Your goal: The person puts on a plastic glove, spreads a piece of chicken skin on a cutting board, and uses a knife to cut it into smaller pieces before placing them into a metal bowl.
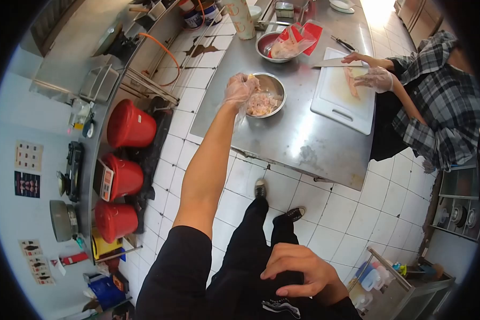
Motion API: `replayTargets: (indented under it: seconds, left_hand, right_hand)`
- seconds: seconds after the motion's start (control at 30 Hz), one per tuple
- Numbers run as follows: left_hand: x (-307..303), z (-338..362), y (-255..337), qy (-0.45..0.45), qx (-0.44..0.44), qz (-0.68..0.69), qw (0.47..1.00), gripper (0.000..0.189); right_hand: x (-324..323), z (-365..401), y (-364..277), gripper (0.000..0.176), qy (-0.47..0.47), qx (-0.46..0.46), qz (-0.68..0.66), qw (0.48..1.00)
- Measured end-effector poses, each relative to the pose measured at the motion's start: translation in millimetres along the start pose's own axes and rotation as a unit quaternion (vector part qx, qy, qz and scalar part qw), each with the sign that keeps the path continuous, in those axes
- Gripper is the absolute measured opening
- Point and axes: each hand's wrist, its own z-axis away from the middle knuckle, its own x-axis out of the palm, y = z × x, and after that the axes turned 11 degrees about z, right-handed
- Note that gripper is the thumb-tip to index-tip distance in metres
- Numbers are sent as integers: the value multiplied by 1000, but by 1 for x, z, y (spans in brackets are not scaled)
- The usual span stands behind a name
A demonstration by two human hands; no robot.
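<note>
My left hand [240,89], in a clear plastic glove, is closed at the left rim of a steel bowl [277,84]. Small pale pink pieces of raw meat [262,104] lie in the bowl. A bit of something yellowish shows at the fingertips, but what the fingers hold is hidden. My right hand [303,271] is bare and hangs in front of my body, away from the table. Its fingers are loosely bent and apart, with nothing in them.
Across the steel table [298,136], a co-worker's gloved hand [376,80] rests by meat on a white cutting board [340,109], with a knife [338,63] in the other hand. Another bowl [261,50] holds a red-and-clear bag. Red buckets [130,124] stand left.
</note>
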Motion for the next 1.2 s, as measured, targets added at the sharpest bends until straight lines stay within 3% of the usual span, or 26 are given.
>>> replayTargets:
  seconds: [0.13,0.27,0.4,0.5,0.6,0.67,0.87,0.93,0.97,1.0,1.07,1.2]
  left_hand:
    - [-16,-5,-6,-45,-20,260,964,35]
    - [-68,15,-1,-79,23,558,826,29]
    - [-173,73,-23,-75,42,622,778,29]
    - [-252,124,-109,-34,54,663,746,27]
    - [-325,220,-203,47,73,673,734,24]
    - [-358,303,-245,208,14,653,728,26]
    - [-384,560,-372,477,35,625,617,15]
    - [-375,626,-383,552,41,620,556,16]
    - [-367,652,-381,590,29,613,524,16]
    - [-362,674,-373,626,17,604,493,17]
    - [-349,704,-375,667,1,597,446,20]
    - [-323,718,-400,679,10,614,403,25]
  right_hand:
    - [-6,-11,16,32,26,37,18,999]
    - [-4,-28,40,33,43,94,43,994]
    - [19,-59,65,39,69,138,61,986]
    - [46,-102,69,43,44,148,75,985]
    - [81,-161,72,41,-44,140,106,983]
    - [107,-198,79,42,-104,142,112,978]
    - [233,-297,111,43,-316,128,32,940]
    - [280,-322,124,42,-421,76,-52,903]
    - [300,-326,127,42,-478,44,-185,857]
    - [321,-326,127,42,-521,16,-316,793]
    - [376,-343,91,41,-651,-38,-463,600]
    - [423,-356,79,39,-744,-47,-461,481]
